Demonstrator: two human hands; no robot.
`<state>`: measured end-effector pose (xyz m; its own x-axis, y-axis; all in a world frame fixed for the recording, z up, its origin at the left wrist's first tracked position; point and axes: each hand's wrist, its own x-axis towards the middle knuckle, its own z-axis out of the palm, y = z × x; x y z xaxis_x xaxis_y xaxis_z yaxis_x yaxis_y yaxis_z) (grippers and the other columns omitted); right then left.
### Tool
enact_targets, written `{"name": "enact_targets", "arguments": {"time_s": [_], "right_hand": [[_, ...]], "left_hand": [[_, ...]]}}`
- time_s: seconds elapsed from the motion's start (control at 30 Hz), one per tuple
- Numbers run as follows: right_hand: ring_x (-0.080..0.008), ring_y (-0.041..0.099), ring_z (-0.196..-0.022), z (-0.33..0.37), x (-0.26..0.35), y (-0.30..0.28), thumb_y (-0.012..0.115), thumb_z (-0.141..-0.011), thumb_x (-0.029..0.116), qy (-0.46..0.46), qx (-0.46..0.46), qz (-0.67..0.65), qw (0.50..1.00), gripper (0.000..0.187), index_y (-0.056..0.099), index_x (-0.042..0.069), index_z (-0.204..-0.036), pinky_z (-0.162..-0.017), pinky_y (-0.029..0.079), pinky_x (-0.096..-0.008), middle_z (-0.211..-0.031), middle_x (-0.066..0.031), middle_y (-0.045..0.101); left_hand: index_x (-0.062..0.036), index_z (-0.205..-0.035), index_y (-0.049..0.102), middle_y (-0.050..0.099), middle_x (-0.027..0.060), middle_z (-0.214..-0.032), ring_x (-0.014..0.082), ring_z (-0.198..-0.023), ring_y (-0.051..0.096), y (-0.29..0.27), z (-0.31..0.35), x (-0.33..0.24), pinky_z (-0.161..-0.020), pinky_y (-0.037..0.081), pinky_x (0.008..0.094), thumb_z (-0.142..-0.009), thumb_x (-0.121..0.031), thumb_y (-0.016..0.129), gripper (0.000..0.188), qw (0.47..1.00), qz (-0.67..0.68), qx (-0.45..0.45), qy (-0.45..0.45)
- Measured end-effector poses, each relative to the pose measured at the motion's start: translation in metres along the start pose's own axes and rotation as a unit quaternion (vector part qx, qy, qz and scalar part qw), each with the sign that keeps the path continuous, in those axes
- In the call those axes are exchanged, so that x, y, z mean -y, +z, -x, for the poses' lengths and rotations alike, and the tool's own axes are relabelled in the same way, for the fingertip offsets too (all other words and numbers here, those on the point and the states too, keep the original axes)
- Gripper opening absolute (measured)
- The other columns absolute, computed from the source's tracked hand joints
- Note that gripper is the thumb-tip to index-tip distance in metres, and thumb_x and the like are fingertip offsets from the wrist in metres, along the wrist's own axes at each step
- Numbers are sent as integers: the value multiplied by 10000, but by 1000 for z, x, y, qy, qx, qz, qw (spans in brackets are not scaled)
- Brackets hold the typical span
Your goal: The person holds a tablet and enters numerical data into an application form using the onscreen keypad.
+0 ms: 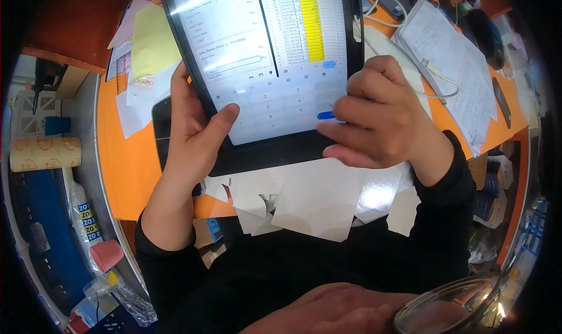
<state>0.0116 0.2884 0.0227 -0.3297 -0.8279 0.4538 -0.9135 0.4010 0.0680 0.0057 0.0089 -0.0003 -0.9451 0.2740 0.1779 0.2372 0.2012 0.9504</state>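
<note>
Tablet (275, 59) propped over orange tabletop (126, 164), left hand (196, 129) clasping its left edge, right hand (374, 114) curled, fingertips at screen; likely rigid, slick, fragile glass—best gripped by bezel edges.

A: Bright, even light; glare streaks the tablet (269, 59) screen and the glossy white papers (328, 199).

B: Fisheye bending, dark corners; the glass (451, 310) at the lower rim is blurred.

A black-framed tablet (263, 59) is tilted up above the orange table (126, 158), its lit screen showing a form, a number pad and a yellow-striped spreadsheet.
</note>
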Motion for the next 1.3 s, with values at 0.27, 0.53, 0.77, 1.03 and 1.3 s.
{"name": "enact_targets", "arguments": {"time_s": [0.27, 0.53, 0.77, 1.03, 1.3], "right_hand": [[-178, 471, -626, 1, -13, 11, 642, -680, 175, -37, -79, -11, 996, 160, 755, 64, -703, -581, 387, -318, -568, -29, 549], [-176, 544, -699, -1, -12, 10, 727, -680, 180, -35, -69, -4, 997, 122, 723, 59, -666, -610, 412, -323, -629, -30, 630], [-173, 502, -668, 1, -12, 17, 669, -709, 198, -35, -68, -13, 997, 149, 746, 71, -705, -642, 397, -337, -599, -23, 589], [-191, 458, -798, -1, -10, 14, 632, -819, 314, 7, -57, 56, 997, 264, 753, 144, -980, -744, 327, -387, -811, -24, 549], [-191, 431, -811, -4, -6, 14, 611, -847, 364, 65, -40, 94, 993, 296, 748, 160, -1013, -740, 302, -398, -824, -19, 509]], "left_hand": [[-45, -1469, 138, 391, 212, -1384, 284, -1310, 398, 0, 1, 3, -1077, 336, 399, -852, 17, 571, 757, 1000, 13, 0, 7], [-41, -1466, 139, 388, 222, -1395, 300, -1329, 386, 0, 2, 1, -1090, 319, 404, -853, 17, 579, 756, 1000, -3, -6, -5], [-39, -1464, 135, 376, 228, -1402, 307, -1331, 384, -1, 3, 1, -1097, 311, 421, -854, 26, 572, 753, 1000, -2, 0, -6], [-66, -1466, 99, 381, 222, -1370, 312, -1312, 403, 6, 2, 6, -1078, 359, 444, -767, 5, 690, 918, 999, -49, -3, 21], [-29, -1436, -20, 351, 252, -1315, 348, -1302, 409, 12, 3, 0, -996, 469, 448, -710, 10, 757, 1064, 990, -130, 10, 52]]}}
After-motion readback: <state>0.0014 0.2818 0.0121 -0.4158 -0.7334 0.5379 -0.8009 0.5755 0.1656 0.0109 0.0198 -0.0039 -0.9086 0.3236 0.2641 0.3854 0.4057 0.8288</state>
